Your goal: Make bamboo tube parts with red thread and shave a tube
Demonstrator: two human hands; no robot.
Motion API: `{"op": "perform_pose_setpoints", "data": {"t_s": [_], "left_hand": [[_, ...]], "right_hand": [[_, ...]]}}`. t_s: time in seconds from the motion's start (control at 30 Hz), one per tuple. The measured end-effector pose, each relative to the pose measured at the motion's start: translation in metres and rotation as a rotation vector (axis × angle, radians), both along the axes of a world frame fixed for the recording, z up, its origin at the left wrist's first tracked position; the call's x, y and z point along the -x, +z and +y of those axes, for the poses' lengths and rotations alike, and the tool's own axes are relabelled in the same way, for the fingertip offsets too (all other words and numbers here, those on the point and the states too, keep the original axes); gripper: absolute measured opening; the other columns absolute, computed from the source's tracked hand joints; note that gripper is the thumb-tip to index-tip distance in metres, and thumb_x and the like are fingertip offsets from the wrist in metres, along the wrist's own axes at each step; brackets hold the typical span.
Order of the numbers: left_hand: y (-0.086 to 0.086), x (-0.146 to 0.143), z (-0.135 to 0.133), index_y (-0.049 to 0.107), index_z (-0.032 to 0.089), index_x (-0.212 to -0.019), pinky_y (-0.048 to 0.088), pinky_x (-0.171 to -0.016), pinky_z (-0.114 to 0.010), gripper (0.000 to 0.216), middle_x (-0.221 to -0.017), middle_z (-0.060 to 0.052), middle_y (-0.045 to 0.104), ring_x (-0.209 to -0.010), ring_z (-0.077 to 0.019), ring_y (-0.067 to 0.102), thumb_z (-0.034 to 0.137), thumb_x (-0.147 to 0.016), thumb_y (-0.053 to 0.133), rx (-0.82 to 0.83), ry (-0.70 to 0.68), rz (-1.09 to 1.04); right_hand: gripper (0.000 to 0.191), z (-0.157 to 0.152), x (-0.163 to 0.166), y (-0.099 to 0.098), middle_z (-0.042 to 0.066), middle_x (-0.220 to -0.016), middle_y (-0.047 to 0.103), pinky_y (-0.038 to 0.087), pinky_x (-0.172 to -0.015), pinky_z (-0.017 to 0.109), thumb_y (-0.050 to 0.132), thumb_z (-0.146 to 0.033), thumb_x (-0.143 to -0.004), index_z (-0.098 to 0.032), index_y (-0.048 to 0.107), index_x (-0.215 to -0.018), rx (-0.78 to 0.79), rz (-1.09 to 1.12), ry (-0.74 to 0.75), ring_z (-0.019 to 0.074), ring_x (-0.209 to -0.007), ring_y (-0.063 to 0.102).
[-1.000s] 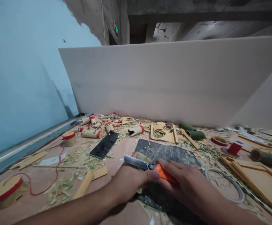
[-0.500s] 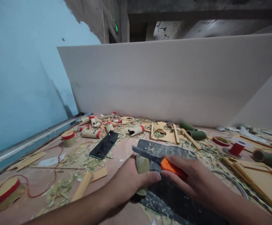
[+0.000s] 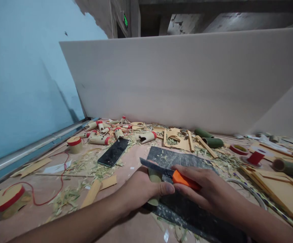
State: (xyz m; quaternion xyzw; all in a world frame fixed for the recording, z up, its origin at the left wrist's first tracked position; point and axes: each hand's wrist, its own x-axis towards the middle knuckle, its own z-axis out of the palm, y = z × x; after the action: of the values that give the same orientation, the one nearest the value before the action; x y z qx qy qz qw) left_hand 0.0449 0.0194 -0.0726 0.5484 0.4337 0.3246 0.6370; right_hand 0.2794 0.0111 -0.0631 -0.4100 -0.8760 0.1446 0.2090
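My left hand (image 3: 146,187) is wrapped round a short pale-green bamboo piece (image 3: 154,177), its thumb lying across the near side. In my right hand (image 3: 199,184) is a utility knife with an orange handle (image 3: 184,180). Its dark blade (image 3: 155,166) points left and lies over the top end of the bamboo, partly covering it; whether it touches the bamboo I cannot tell. Beneath both hands lies a dark, dust-covered mat (image 3: 176,157) on the tabletop.
Bamboo shavings (image 3: 67,199) litter the table. Left of the mat lies a black phone (image 3: 114,152). Several cut bamboo pieces with red bands (image 3: 147,137) lie behind. Green bamboo tubes (image 3: 213,142), a red tape roll (image 3: 256,157) and thin wooden frames (image 3: 283,189) are to the right. A white panel (image 3: 186,81) stands at the back.
The knife blade has moved slightly left and now covers more of the bamboo's top end. The bamboo seems tilted differently. Both hands keep their grip, and the camera view has shifted slightly.
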Motion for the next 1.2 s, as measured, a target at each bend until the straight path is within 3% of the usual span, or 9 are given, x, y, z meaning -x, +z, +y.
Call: {"op": "perform_pose_setpoints", "data": {"t_s": [0.13, 0.3, 0.4, 0.5, 0.6, 0.73, 0.93, 1.1, 1.2], "left_hand": [[-0.002, 0.001, 0.002, 0.062, 0.021, -0.100, 0.048, -0.077, -0.028, 0.060, -0.093, -0.001, 0.069, -0.086, -0.0186, 0.063, 0.044, -0.060, 0.100, -0.053, -0.003, -0.149], [-0.002, 0.003, 0.001, 0.056, 0.021, -0.099, 0.041, -0.066, -0.025, 0.061, -0.083, 0.004, 0.063, -0.076, -0.0141, 0.056, 0.035, -0.059, 0.100, -0.017, -0.050, -0.137], [0.001, 0.001, -0.002, 0.055, 0.020, -0.096, 0.040, -0.064, -0.024, 0.057, -0.082, 0.004, 0.063, -0.073, -0.0126, 0.054, 0.034, -0.061, 0.098, -0.002, -0.012, -0.091], [0.005, -0.003, -0.006, 0.059, 0.020, -0.097, 0.042, -0.064, -0.024, 0.050, -0.085, 0.003, 0.066, -0.072, -0.0130, 0.056, 0.037, -0.067, 0.095, -0.011, 0.026, -0.048], [0.003, -0.006, -0.006, 0.061, 0.020, -0.099, 0.043, -0.061, -0.025, 0.043, -0.081, 0.003, 0.066, -0.068, -0.0138, 0.057, 0.049, -0.078, 0.086, -0.052, 0.037, 0.014], [-0.004, -0.008, -0.001, 0.055, 0.020, -0.094, 0.045, -0.057, -0.025, 0.048, -0.070, 0.005, 0.061, -0.059, -0.0128, 0.056, 0.062, -0.084, 0.076, -0.092, 0.085, 0.061], [0.001, -0.005, 0.001, 0.055, 0.019, -0.111, 0.050, -0.063, -0.025, 0.060, -0.080, -0.001, 0.073, -0.071, -0.0159, 0.067, 0.060, -0.078, 0.084, -0.089, 0.045, 0.011], [0.006, -0.002, -0.002, 0.053, 0.020, -0.120, 0.039, -0.044, -0.020, 0.066, -0.067, 0.002, 0.068, -0.049, -0.0119, 0.054, 0.064, -0.079, 0.082, -0.048, 0.053, 0.075], [0.007, -0.001, -0.002, 0.056, 0.019, -0.118, 0.032, -0.037, -0.020, 0.072, -0.068, 0.004, 0.065, -0.045, -0.0113, 0.048, 0.063, -0.070, 0.088, 0.014, 0.037, 0.113]], "right_hand": [[0.033, -0.003, 0.006, 0.001, 0.006, -0.092, 0.074, 0.051, -0.070, 0.029, 0.053, -0.046, -0.107, -0.020, 0.069, -0.120, 0.068, -0.025, 0.034, 0.0196, -0.077, 0.069], [0.032, -0.006, 0.009, 0.005, 0.004, -0.088, 0.073, 0.047, -0.067, 0.026, 0.056, -0.044, -0.105, -0.018, 0.070, -0.116, 0.112, 0.013, 0.084, 0.0166, -0.072, 0.065], [0.033, -0.006, 0.010, 0.004, 0.004, -0.082, 0.071, 0.046, -0.063, 0.026, 0.054, -0.047, -0.106, -0.018, 0.071, -0.110, 0.078, -0.011, 0.066, 0.0163, -0.067, 0.064], [0.036, -0.005, 0.010, -0.003, 0.004, -0.080, 0.071, 0.046, -0.060, 0.026, 0.051, -0.049, -0.106, -0.020, 0.071, -0.115, -0.021, -0.061, 0.009, 0.0180, -0.064, 0.066], [0.036, 0.001, 0.007, -0.012, 0.007, -0.087, 0.077, 0.050, -0.062, 0.028, 0.052, -0.045, -0.105, -0.020, 0.069, -0.124, -0.146, -0.037, -0.140, 0.0213, -0.067, 0.072], [0.031, 0.009, 0.001, -0.012, 0.008, -0.083, 0.077, 0.048, -0.058, 0.028, 0.051, -0.044, -0.106, -0.020, 0.069, -0.112, -0.252, -0.014, -0.308, 0.0207, -0.061, 0.068], [0.030, 0.007, -0.002, 0.003, 0.003, -0.079, 0.070, 0.044, -0.060, 0.027, 0.049, -0.045, -0.107, -0.021, 0.064, -0.097, -0.201, 0.074, -0.192, 0.0180, -0.065, 0.063], [0.030, 0.003, -0.004, 0.006, -0.001, -0.072, 0.062, 0.039, -0.058, 0.027, 0.048, -0.046, -0.108, -0.023, 0.058, -0.091, -0.130, 0.044, -0.126, 0.0158, -0.061, 0.054], [0.028, -0.001, -0.002, 0.006, -0.001, -0.072, 0.060, 0.037, -0.058, 0.028, 0.048, -0.045, -0.107, -0.023, 0.056, -0.093, -0.085, -0.010, -0.088, 0.0152, -0.059, 0.051]]}}
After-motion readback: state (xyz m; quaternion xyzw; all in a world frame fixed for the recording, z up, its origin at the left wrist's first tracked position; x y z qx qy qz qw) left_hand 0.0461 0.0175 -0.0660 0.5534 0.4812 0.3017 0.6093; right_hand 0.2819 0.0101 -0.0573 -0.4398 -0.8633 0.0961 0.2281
